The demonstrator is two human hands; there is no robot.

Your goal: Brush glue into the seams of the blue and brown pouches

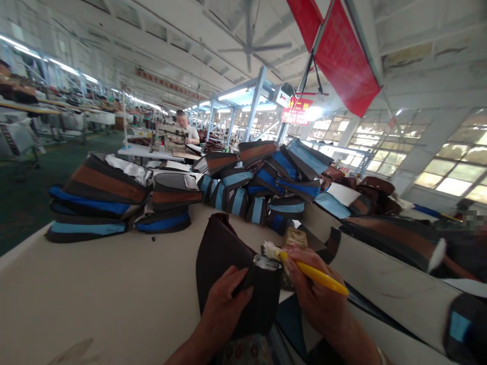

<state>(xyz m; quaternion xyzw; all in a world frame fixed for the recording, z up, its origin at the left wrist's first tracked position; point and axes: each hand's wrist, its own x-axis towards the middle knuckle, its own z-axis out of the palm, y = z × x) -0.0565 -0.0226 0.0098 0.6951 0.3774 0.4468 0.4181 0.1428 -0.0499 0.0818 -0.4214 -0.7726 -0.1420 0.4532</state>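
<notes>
My left hand point(226, 299) grips a dark brown, curved bag piece point(222, 248) by its near side, thumb on top. At the upper edge of that piece is a whitish strip point(267, 262). In my right hand point(319, 296) is a brush point(323, 279) with a yellow handle and pale bristles. The bristles are just above the whitish strip; whether they touch it I cannot tell. Behind my right fingers stands a stained, yellowish container point(296, 237), partly hidden by the hand.
Stacks of striped bag pieces point(106, 180) lie at the left of the pale table point(95, 284). A larger heap point(262, 177) in blue, brown and grey fills its far side. More brown-striped pieces point(395, 235) lie at the right. A person point(190, 133) sits farther back at a workstation.
</notes>
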